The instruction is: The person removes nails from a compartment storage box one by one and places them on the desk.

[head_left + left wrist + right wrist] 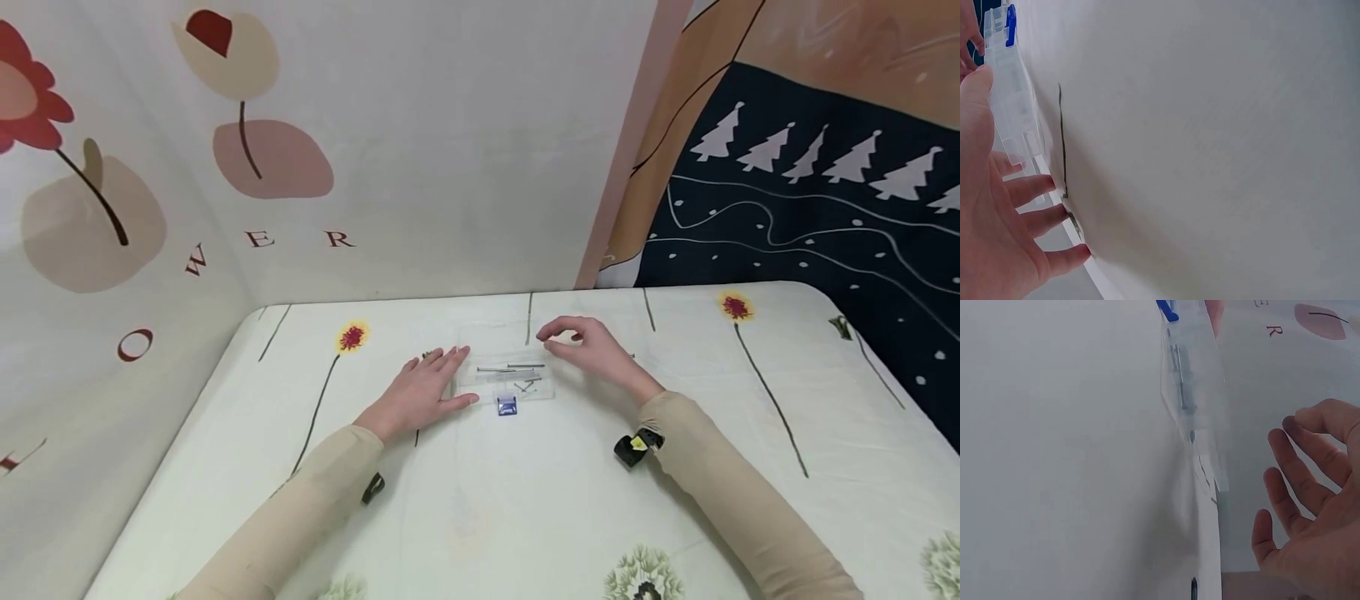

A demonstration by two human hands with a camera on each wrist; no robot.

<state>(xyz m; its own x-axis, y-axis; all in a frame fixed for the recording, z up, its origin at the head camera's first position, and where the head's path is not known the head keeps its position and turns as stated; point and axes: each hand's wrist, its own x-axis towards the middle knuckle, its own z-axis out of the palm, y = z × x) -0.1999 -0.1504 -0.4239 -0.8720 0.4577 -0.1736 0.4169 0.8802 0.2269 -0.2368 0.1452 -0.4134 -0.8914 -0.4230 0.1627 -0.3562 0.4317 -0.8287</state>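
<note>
A clear plastic compartment box (487,379) with a blue latch (507,406) lies on the table, its see-through lid (491,332) apparently raised at the back. Long thin nails (510,367) and a few shorter ones (527,385) show inside. My left hand (420,392) spreads its fingers at the box's left end, the thumb by the front corner. Over the right end hovers my right hand (588,346), thumb and index fingertips close together. No object shows between them, and the other fingers (1285,503) are loosely bent.
A white cloth with printed flowers (352,337) covers the table (480,508). Behind it hangs a pale printed curtain (465,167), and a dark cloth with white trees (810,183) is at the right. Dark straps with small devices (637,447) sit at both wrists.
</note>
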